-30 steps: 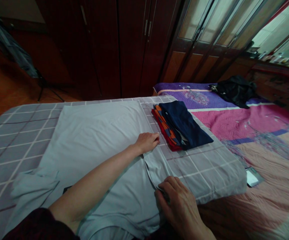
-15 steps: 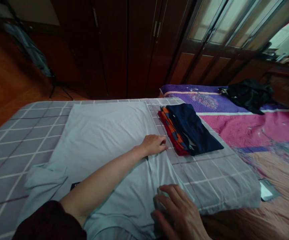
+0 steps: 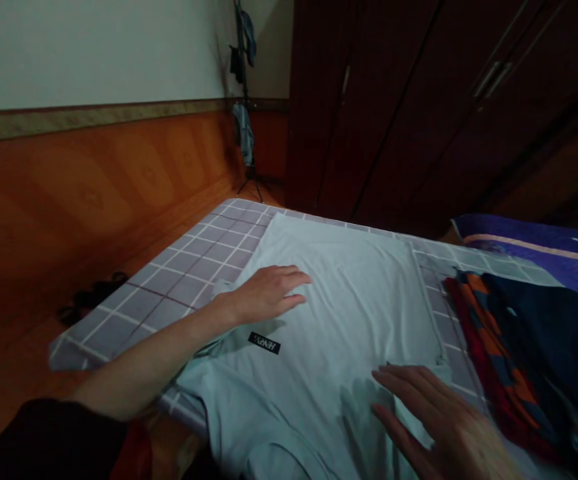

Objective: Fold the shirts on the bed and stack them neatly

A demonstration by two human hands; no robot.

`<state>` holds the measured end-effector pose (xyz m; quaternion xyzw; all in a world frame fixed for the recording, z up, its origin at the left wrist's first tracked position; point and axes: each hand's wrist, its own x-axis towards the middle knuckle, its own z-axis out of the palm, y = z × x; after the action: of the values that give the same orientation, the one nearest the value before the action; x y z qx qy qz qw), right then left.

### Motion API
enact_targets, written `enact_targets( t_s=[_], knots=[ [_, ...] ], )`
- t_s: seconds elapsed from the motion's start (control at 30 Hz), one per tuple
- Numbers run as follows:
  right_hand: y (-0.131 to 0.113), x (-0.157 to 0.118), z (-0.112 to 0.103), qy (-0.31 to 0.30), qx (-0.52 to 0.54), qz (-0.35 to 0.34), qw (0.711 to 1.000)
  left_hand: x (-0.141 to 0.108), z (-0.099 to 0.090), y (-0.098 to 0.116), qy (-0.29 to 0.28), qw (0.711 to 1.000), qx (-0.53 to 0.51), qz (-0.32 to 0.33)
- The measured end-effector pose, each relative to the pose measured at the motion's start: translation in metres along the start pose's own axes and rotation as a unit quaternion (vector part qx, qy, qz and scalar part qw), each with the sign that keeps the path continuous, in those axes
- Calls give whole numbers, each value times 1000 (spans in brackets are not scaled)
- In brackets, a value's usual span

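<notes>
A pale grey-blue T-shirt (image 3: pixel 349 287) lies spread on a checked cloth, its neckline towards me and a black label (image 3: pixel 264 343) on its chest. Over the shirt's left side is my left hand (image 3: pixel 273 291), fingers stretched out and nothing held. My right hand (image 3: pixel 439 413) hovers at the near right part of the shirt, thumb and fingers apart, casting a shadow on the fabric. Whether either palm touches the cloth I cannot tell.
Folded clothes (image 3: pixel 509 347) in red, orange and navy lie to the right on the checked cloth (image 3: pixel 169 280). Beyond stand a dark wardrobe (image 3: pixel 369 120) and a coat stand (image 3: pixel 243 120). A purple bedspread (image 3: pixel 533 233) shows at far right. Dark shoes (image 3: pixel 93 297) sit on the floor at left.
My view has swung left. My left hand has moved from the shirt's right edge to its left side and its fingers have straightened. The chest label is now uncovered.
</notes>
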<state>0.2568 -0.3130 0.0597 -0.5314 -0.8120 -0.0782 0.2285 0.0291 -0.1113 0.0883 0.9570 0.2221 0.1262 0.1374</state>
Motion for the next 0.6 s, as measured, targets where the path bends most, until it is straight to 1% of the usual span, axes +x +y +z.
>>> enact_targets(
  t_s=[0.07, 0.1, 0.17, 0.23, 0.27, 0.33, 0.4, 0.43, 0.47, 0.5, 0.53, 0.6],
  knots=[
    [4, 29, 15, -33, 25, -25, 999, -44, -13, -18, 41, 994, -31, -98],
    [6, 42, 25, -50, 36, -38, 997, -67, -15, -23, 52, 987, -45, -144],
    [8, 66, 49, -78, 51, -74, 993, -110, -10, -25, 58, 974, -63, -212],
    [9, 84, 74, -95, 51, -110, 988, -144, 4, -20, 52, 965, -65, -249],
    [9, 90, 86, -100, 49, -125, 986, -156, 13, -17, 51, 962, -59, -263],
    [7, 97, 105, -113, 45, -142, 982, -171, 29, -12, 70, 952, -40, -296],
    [4, 98, 118, -123, 42, -149, 980, -175, 39, -12, 104, 935, -38, -337],
    [4, 96, 123, -121, 43, -152, 980, -176, 42, -14, 127, 921, -56, -365],
    [4, 95, 126, -117, 43, -153, 980, -178, 44, -17, 153, 902, -88, -394],
    [5, 93, 128, -111, 44, -155, 981, -180, 44, -21, 183, 876, -135, -425],
    [6, 91, 130, -107, 46, -154, 981, -184, 43, -26, 219, 840, -191, -458],
    [9, 88, 132, -102, 54, -152, 982, -194, 40, -35, 298, 744, -298, -519]
  ],
)
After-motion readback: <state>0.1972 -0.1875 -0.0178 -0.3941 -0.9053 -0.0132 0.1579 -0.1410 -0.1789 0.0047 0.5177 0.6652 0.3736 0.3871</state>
